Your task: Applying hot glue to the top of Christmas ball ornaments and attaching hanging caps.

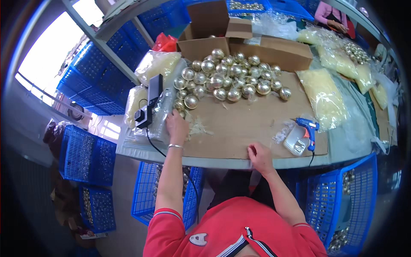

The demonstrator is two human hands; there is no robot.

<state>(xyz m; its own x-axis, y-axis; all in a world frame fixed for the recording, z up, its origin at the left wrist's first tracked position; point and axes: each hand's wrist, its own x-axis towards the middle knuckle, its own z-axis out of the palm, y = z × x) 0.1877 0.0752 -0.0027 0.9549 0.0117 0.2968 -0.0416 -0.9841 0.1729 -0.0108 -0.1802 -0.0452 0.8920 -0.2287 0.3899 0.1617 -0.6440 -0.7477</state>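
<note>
My left hand [177,127] reaches forward at the left end of the cardboard sheet [239,128]. Its fingers stretch toward the nearest shiny gold ball [179,104] of the pile, beside clear plastic bags; whether they touch it I cannot make out. My right hand [261,158] rests at the table's front edge with curled fingers, and what they hold, if anything, is hidden. Many more gold balls [233,94] lie heaped across the back of the sheet. Right of my right hand, a blue glue gun [309,128] leans by a clear plastic tray [296,140].
A black power strip [154,94] with a cable lies on plastic bags at left. Bags of pale sticks [323,96] cover the right side. Open cardboard boxes [272,49] stand behind the balls. Blue crates [145,188] sit below the table. Another person [332,17] is at the far right.
</note>
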